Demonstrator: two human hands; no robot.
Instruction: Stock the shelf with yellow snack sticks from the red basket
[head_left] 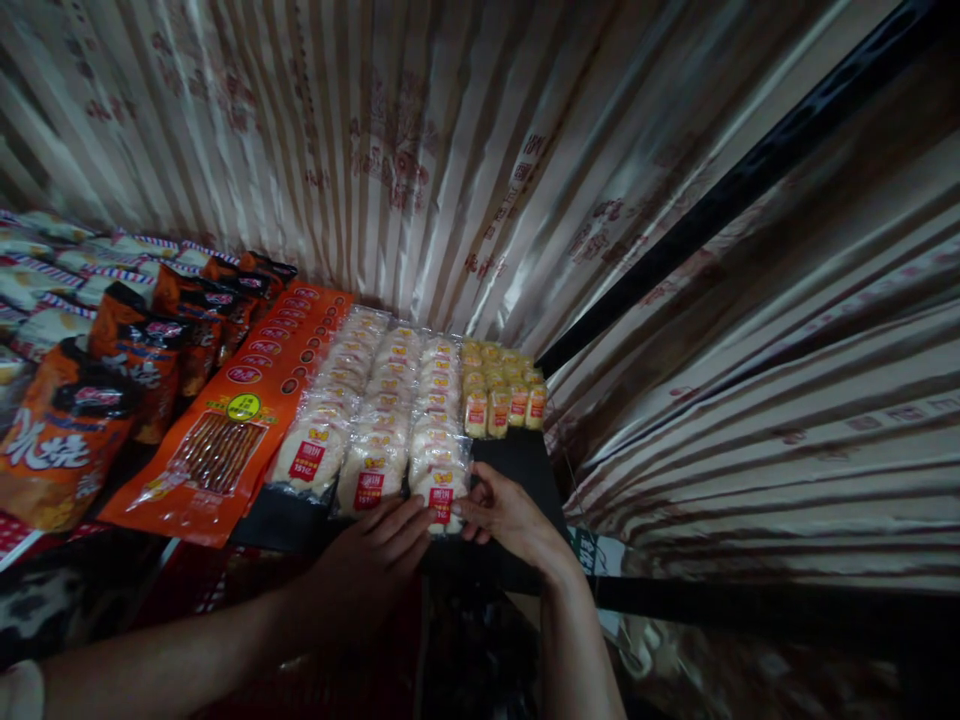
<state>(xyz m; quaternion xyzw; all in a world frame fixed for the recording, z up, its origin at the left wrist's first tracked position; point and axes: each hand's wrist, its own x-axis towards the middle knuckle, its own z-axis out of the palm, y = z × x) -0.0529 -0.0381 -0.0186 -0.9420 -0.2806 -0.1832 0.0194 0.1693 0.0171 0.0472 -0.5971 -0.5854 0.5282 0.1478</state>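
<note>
Several clear packets of round white rice crackers lie overlapped in three rows on a dark surface, each with a red and yellow label. My right hand pinches the right edge of the front rice cracker packet in the right-hand row, thumb in front. At that packet's lower left corner, my left hand grips with its fingers close together; its thumb is hidden. The front packet of the middle row lies just beyond the left fingers. Small yellow-wrapped packs stand in short rows to the right.
Left of the crackers lie overlapping flat orange snack bags. Further left stand orange and black bags, with white bags behind. A pleated printed curtain hangs behind everything. A dark pole slants across the right.
</note>
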